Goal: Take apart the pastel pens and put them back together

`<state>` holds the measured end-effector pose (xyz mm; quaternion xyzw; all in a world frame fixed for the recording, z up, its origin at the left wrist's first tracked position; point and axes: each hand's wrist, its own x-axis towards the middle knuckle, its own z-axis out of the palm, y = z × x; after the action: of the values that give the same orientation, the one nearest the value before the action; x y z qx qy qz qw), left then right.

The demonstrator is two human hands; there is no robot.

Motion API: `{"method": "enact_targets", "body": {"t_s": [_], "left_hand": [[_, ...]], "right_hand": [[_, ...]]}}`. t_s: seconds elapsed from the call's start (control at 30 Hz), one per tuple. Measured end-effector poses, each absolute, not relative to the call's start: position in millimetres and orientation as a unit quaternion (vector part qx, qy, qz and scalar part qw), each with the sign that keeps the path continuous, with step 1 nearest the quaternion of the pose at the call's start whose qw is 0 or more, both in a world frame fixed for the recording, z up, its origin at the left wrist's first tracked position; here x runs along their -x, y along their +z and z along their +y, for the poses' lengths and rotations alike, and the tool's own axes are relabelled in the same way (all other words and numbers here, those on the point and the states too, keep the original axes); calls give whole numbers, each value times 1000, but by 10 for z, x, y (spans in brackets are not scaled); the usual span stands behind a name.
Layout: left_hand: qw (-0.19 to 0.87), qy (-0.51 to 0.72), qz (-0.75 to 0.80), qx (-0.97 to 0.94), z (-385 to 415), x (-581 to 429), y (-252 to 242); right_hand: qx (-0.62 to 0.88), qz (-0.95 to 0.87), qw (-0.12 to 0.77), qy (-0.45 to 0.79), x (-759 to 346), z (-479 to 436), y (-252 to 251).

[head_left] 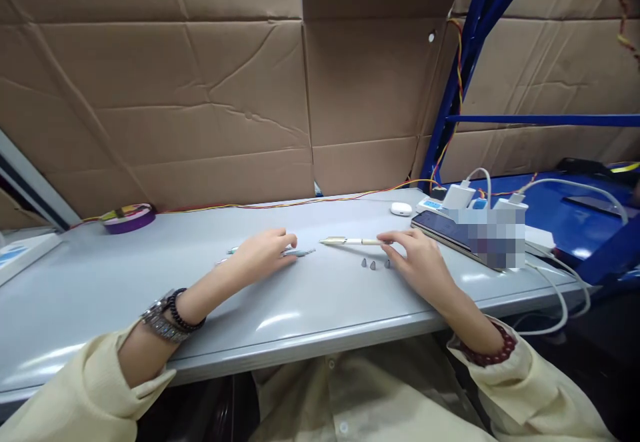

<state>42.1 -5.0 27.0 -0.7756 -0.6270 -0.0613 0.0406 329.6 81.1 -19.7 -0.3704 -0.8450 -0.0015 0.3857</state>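
Note:
Over the middle of the table, my left hand point(265, 252) curls closed on a light blue pen point(300, 253), whose tip points right; part of the pen is hidden by the hand. A small pale end of something point(221, 262) shows beside the wrist, too small to make out. My right hand point(417, 259) pinches the right end of a white pen point(355, 241) with a gold-coloured clip, its tip pointing left toward my left hand. Just below this pen stand three small grey cone-shaped pieces point(373, 265), one of them close to my right thumb.
To the right lie a phone point(440, 229), a white earbud case point(401, 209) and white chargers point(459, 197) with cables. A purple tape roll point(129, 219) sits at the back left. Cardboard point(200, 95) walls the back, and a blue metal frame point(457, 89) rises at right.

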Motion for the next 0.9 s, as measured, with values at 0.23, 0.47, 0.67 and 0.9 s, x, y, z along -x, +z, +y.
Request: {"method": "enact_targets", "body": {"t_s": [0.23, 0.47, 0.67, 0.9], "left_hand": [[17, -56, -625, 778, -34, -383, 242], [15, -94, -588, 803, -70, -478, 245], [-11, -154, -584, 797, -94, -589, 243], [-141, -300, -547, 769, -134, -706, 191]], "right_hand": [[324, -863, 386, 47, -3263, 758, -184], [299, -882, 348, 110, -3235, 666, -133], [292, -892, 328, 104, -3222, 679, -166], [290, -879, 363, 106, -3221, 659, -137]]}}
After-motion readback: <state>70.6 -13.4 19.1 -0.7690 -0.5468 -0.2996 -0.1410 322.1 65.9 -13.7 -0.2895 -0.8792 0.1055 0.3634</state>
